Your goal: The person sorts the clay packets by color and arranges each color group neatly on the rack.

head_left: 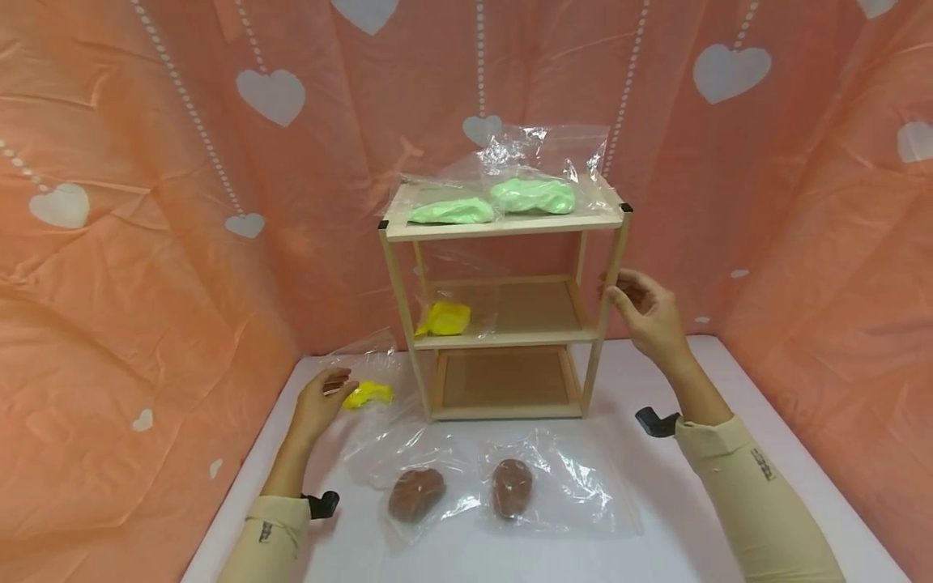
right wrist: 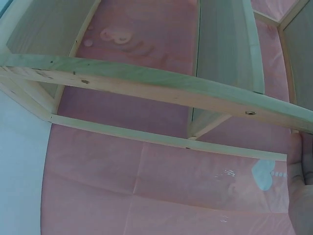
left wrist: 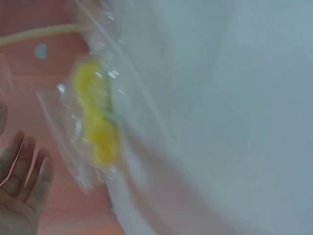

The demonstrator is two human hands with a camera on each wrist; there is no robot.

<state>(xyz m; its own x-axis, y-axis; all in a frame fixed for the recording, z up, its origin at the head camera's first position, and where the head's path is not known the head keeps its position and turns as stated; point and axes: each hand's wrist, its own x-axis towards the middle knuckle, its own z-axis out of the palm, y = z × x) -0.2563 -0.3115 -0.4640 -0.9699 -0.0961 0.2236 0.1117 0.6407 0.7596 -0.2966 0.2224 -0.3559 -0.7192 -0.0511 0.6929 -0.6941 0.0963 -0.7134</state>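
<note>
A three-tier wooden shelf stands on the white table. My right hand grips its right front post, thumb in front and fingers partly hidden behind; the right wrist view shows only part of the hand at its edge. My left hand is beside a clear bag with a yellow lump lying left of the shelf. In the left wrist view the fingers of the left hand extend loosely, apart from the bagged yellow lump.
Two bagged pale green lumps lie on the top tier. Another bagged yellow lump sits at the left of the middle tier. In front of the shelf lie two clear bags holding brown lumps. Pink heart-patterned cloth surrounds the table.
</note>
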